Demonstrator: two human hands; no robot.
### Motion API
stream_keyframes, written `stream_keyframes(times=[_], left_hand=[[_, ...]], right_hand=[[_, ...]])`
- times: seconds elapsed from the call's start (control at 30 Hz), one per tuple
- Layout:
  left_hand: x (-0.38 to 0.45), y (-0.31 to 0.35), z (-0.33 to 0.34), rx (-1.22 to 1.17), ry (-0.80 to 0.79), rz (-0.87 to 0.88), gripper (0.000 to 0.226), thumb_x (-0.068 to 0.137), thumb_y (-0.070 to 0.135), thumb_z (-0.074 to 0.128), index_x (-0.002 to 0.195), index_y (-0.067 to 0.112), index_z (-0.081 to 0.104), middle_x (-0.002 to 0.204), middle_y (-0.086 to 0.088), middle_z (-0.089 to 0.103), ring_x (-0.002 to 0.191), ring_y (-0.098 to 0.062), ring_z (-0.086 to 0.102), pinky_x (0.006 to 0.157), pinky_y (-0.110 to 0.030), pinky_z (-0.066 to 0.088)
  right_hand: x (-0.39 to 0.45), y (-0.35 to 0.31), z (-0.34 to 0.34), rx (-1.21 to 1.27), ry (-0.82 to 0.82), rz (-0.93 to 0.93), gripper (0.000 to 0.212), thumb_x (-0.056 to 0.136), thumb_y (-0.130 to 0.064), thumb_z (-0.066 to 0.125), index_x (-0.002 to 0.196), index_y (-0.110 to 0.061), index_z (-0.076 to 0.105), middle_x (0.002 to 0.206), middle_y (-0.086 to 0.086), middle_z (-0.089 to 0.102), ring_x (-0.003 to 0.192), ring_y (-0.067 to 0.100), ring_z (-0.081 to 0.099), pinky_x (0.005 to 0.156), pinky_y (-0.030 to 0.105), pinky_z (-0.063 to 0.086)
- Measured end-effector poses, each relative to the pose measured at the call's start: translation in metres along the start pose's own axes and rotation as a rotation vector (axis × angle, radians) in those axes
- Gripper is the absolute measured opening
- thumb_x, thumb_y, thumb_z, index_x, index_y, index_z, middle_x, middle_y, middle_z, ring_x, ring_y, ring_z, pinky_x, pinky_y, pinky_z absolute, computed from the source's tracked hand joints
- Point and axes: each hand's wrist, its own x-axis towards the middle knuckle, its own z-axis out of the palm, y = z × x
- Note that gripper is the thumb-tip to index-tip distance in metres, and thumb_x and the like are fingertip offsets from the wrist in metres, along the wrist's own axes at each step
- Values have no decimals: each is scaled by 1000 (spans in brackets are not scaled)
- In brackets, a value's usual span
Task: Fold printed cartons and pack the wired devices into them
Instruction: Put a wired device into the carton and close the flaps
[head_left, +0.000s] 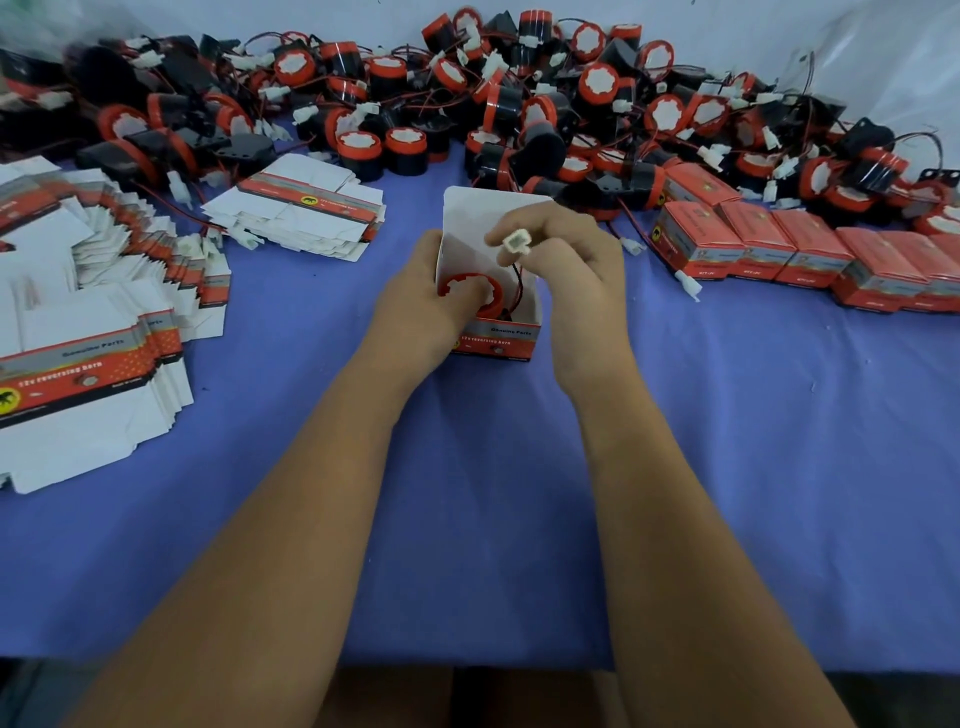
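An open red printed carton (501, 340) stands on the purple cloth at the centre, its white lid flap (470, 218) up at the back. A red-rimmed round wired device (491, 296) sits inside it. My left hand (428, 296) grips the carton's left wall, with the thumb pressing on the device. My right hand (566, 254) pinches the device's white connector plug (514, 243) above the carton, and the red and black wire hangs from it down into the box.
A big heap of loose red and black wired devices (519, 98) fills the back of the table. Flat unfolded cartons lie in stacks at left (88, 322) and back left (306, 208). Closed red cartons (779, 249) stand in rows at right.
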Motion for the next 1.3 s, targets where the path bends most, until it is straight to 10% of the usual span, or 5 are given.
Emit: stream_keyframes(times=[0.17,0.53,0.67,0.93,1.3], left_hand=[[1,-1,0,38,5,13,11,94,38,58,103,37,51,94,18,65,86,4,64,68,-18,49],[-2,0,1,-56,27,28,22,92,24,60,113,32,59,102,14,70,94,-5,67,85,-36,58],[-1,0,1,-55,73,17,23,92,22,61,114,28,59,102,14,69,90,1,65,75,-20,54],[-2,4,1,-52,137,-24,14,93,23,57,106,28,57,96,13,66,85,0,63,69,-20,51],[-2,9,-1,-183,71,-106,36,96,49,46,118,23,56,111,6,68,104,-12,66,96,-46,52]], right_hand=[[-3,-2,2,60,-133,-40,36,94,-14,53,62,-6,67,66,-5,68,74,8,62,78,22,49],[5,28,-4,-701,89,-242,31,80,-11,75,109,-24,73,77,-24,52,103,-11,32,104,33,26],[6,31,-7,-858,63,-350,21,76,-15,77,96,-19,78,92,-7,62,105,17,46,95,29,22],[8,31,-5,-751,-30,-268,15,83,2,67,87,-5,79,114,8,59,111,23,45,90,4,29],[4,25,1,-237,-32,80,13,98,-2,46,102,-13,51,104,0,64,100,11,66,90,35,54]])
